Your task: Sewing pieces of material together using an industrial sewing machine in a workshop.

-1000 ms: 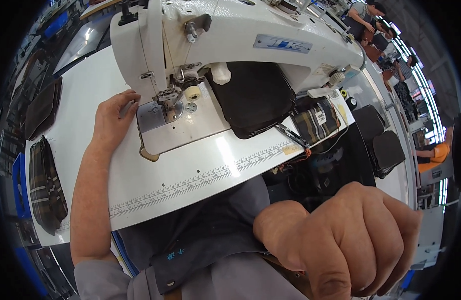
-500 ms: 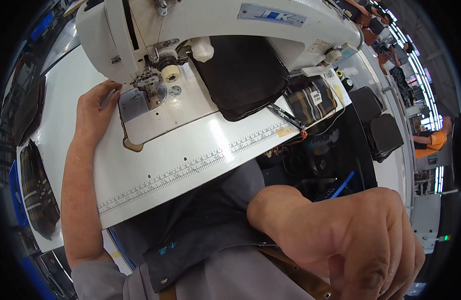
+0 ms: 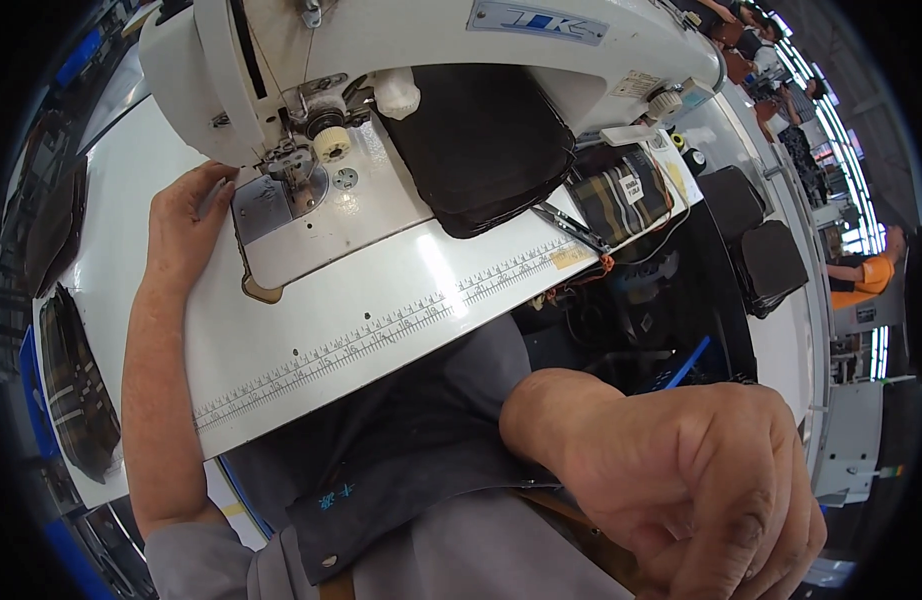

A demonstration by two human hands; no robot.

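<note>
My left hand [image 3: 189, 205] rests on the white table at the left edge of the sewing machine's metal plate [image 3: 278, 215]. Its thumb and forefinger come together beside the presser foot [image 3: 293, 168]; anything between the tips is too small to make out. Close to the camera, at the lower right, my right hand [image 3: 701, 480] is raised off the table with curled fingers. What it may hold is hidden by the fingers. Under the arm of the white sewing machine [image 3: 421, 32] lies a stack of dark brown fabric pieces [image 3: 491, 150].
Tweezers or thread snips [image 3: 571, 227] lie by a plaid fabric bundle [image 3: 621, 198]. A printed ruler [image 3: 381, 335] runs along the table's front edge. More plaid pieces [image 3: 76, 380] and dark pieces [image 3: 56, 225] sit at the left. Dark pads [image 3: 771, 262] are stacked at the right.
My right hand has shifted slightly left and turned a little, its fingers still curled. The left hand stays by the plate. The whole view has shifted slightly.
</note>
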